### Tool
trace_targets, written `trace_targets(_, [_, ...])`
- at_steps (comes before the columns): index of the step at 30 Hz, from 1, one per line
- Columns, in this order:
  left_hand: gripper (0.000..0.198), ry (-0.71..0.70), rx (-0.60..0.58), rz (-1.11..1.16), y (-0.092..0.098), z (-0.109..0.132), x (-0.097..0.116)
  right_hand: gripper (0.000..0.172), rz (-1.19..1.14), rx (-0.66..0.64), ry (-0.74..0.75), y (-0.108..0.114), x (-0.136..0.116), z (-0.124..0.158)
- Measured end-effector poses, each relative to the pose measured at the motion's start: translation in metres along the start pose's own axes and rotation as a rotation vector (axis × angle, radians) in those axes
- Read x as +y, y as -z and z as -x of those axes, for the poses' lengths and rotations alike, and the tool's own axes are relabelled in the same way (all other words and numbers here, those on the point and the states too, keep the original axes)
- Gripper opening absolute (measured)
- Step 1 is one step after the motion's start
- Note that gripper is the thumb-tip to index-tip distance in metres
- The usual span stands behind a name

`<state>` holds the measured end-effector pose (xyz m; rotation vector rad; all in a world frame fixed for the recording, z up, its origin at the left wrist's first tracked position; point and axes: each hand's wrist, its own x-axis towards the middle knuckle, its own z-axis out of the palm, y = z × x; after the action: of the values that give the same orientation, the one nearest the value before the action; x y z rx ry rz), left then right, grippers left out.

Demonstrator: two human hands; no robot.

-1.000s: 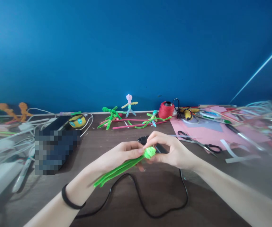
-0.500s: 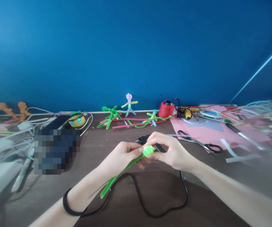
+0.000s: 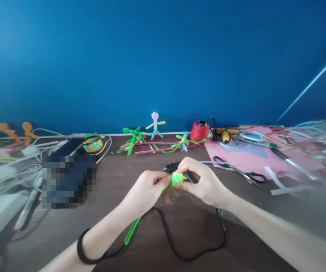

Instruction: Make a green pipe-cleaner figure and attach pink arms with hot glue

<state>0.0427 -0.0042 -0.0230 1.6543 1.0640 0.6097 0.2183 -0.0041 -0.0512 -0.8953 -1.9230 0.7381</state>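
A bright green pipe cleaner, coiled into a small tight bundle at one end, sits between my fingertips above the table. My left hand pinches its left side, where the straight tail runs down behind my wrist and comes out below the forearm. On the coil's right side, my right hand grips with thumb and fingers. Just behind my right hand lies a black glue gun, partly hidden, its cord looping over the table in front.
Pipe-cleaner figures and a red thread spool stand along the blue wall. Scissors and pink paper lie to the right. White cables and a marker crowd the left.
My left wrist has lowered slightly, so more of the green tail is hidden behind it. Both hands stay closed on the coil, which has turned a little.
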Motion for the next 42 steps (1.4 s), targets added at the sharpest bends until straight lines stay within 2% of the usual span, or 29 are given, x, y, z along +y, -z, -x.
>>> trace_targets(2, [0.032,0.018,-0.009,0.024,0.001,-0.002,-0.002,0.011,-0.009,-0.019,-0.046,0.001,0.0,-0.002])
trace_targets(6, [0.031,0.095,-0.122,0.174,0.007,-0.007,-0.007,0.013,-0.06,-0.041,-0.136,0.004,0.002,-0.003])
trace_targets(8, [0.026,0.089,-0.14,0.145,0.009,-0.007,-0.007,0.016,-0.089,-0.05,-0.153,0.004,0.004,-0.002])
trace_targets(13, [0.022,0.114,-0.173,0.096,0.01,-0.005,-0.007,0.027,-0.069,-0.143,-0.052,0.004,0.005,0.0])
trace_targets(18, [0.026,0.175,-0.229,0.178,0.008,-0.004,-0.007,0.017,0.013,-0.161,0.03,0.006,0.002,-0.001])
trace_targets(24, [0.026,0.22,-0.198,0.216,0.007,-0.005,-0.008,0.011,0.134,-0.14,0.024,0.007,-0.002,-0.003])
trace_targets(35, [0.032,0.202,-0.2,0.161,0.009,-0.006,-0.01,0.014,0.201,-0.147,0.154,-0.002,0.012,0.005])
trace_targets(39, [0.031,0.209,-0.206,0.18,0.01,-0.007,-0.012,0.015,0.193,-0.16,0.121,-0.002,0.009,0.004])
trace_targets(42, [0.03,0.22,-0.194,0.276,0.009,-0.009,-0.014,0.016,0.13,-0.127,0.018,-0.001,0.008,0.002])
